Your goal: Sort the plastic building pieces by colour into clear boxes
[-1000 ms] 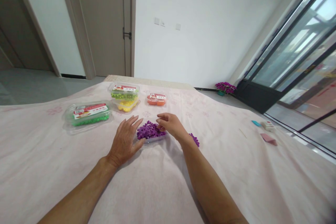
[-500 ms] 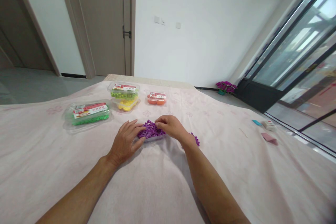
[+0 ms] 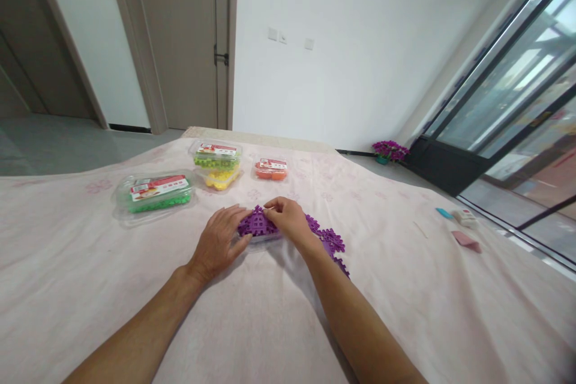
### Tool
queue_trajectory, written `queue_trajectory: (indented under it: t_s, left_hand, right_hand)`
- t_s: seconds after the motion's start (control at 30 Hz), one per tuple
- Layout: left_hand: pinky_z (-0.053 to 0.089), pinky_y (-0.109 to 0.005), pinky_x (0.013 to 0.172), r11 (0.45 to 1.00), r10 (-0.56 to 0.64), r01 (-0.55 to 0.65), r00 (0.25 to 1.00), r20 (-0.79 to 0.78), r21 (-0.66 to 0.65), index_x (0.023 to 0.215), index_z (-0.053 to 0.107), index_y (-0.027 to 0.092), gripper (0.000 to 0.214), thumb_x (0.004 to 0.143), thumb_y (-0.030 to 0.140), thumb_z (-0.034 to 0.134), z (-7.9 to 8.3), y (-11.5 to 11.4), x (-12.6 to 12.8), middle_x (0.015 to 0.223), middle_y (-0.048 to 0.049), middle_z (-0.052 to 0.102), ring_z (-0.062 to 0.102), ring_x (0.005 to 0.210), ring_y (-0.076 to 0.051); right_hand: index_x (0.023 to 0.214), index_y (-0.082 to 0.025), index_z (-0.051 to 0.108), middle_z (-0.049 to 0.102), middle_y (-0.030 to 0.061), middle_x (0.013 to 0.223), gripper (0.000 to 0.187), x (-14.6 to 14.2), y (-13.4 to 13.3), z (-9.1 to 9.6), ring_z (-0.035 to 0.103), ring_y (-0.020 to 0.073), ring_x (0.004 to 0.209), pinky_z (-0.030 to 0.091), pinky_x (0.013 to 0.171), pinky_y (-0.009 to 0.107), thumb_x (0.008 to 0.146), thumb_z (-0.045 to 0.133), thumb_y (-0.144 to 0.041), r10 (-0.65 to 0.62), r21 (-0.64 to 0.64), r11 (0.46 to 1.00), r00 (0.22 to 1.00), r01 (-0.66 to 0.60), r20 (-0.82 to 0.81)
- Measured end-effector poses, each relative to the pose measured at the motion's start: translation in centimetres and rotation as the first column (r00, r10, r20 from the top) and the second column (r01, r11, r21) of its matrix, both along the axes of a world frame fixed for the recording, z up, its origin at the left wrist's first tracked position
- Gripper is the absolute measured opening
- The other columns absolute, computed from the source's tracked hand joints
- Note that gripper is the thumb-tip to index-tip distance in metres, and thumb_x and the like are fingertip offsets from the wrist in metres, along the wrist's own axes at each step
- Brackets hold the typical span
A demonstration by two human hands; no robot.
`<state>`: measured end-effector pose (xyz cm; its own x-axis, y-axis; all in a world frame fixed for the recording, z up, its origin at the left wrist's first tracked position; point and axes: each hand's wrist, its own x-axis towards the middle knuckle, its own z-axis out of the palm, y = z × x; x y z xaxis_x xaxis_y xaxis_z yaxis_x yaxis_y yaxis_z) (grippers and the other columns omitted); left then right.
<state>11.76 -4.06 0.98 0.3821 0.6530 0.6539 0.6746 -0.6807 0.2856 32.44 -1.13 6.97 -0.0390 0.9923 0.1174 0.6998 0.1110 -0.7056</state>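
Note:
A shallow clear plastic box (image 3: 265, 239) filled with purple interlocking plastic pieces (image 3: 258, 225) sits on the cloth before me. My left hand (image 3: 219, 237) holds the box at its left end, fingers over the far side and thumb at the near side. Over the right part of the box, my right hand (image 3: 288, 219) has thumb and index finger pinched together at a purple interlocking piece (image 3: 269, 213), partly hidden by the fingers. More loose purple pieces (image 3: 332, 240) lie on the cloth to the right, some behind my right wrist.
Clear lidded boxes stand farther back: one with green pieces (image 3: 159, 195), a light green one (image 3: 216, 156) stacked on a yellow one (image 3: 221, 177), and an orange one (image 3: 271, 170). A pink item (image 3: 467, 242) and a small white box (image 3: 464, 218) lie right on the pink tablecloth (image 3: 405, 306).
My right hand has shifted slightly left over the box. More of the loose purple pieces at the right now show beside my wrist. My left hand keeps its place on the box.

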Motion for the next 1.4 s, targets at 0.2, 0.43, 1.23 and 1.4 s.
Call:
queue_trajectory:
  t_s: [0.2,0.43,1.23,1.4]
  left_hand:
    - [0.033,-0.052,0.117,0.999,0.012,-0.012,1.000,0.012,0.030,0.142,0.050,0.023,0.050,0.093,0.034,0.054,0.0,-0.1,-0.1,0.144,-0.0111,0.054,0.046,0.136,-0.028]
    - [0.025,-0.058,0.119,0.995,-0.100,0.095,0.979,-0.178,-0.037,0.137,0.059,0.031,0.042,0.096,0.034,0.052,0.2,-0.2,0.0,0.145,-0.0039,0.057,0.039,0.143,-0.029]
    - [0.032,-0.054,0.115,0.999,-0.044,0.039,0.990,-0.132,-0.036,0.118,0.068,0.026,0.029,0.095,0.033,0.053,0.5,-0.5,0.6,0.129,-0.0063,0.068,0.058,0.123,-0.026]
    - [0.033,-0.053,0.114,0.998,-0.051,0.046,0.990,-0.133,-0.044,0.119,0.068,0.026,0.029,0.095,0.033,0.053,0.5,-0.5,0.6,0.129,-0.0069,0.067,0.057,0.123,-0.026]
  right_hand:
    - [0.090,-0.028,0.076,0.076,0.0002,0.086,0.018,-0.9,-1.0,0.1,0.068,0.0181,0.080,0.045,0.072,0.027,0.089,0.061,-0.037,-0.037,0.095,0.995,0.990,0.024,0.133]
    - [0.101,-0.028,0.075,0.077,0.0012,0.101,0.024,4.3,0.5,2.5,0.069,0.0202,0.091,0.043,0.075,0.028,0.092,0.054,-0.033,-0.193,0.165,0.974,0.944,0.153,0.269]
    - [0.089,-0.018,0.075,0.074,0.0059,0.086,0.018,10.1,2.2,0.6,0.067,0.0179,0.078,0.043,0.065,0.025,0.070,0.074,-0.018,-0.111,-0.089,0.983,0.908,0.160,0.405]
    - [0.091,-0.017,0.074,0.074,0.0038,0.082,0.018,9.3,2.3,1.5,0.066,0.0159,0.073,0.047,0.068,0.025,0.074,0.071,-0.023,-0.192,0.106,0.978,0.977,0.182,0.094]
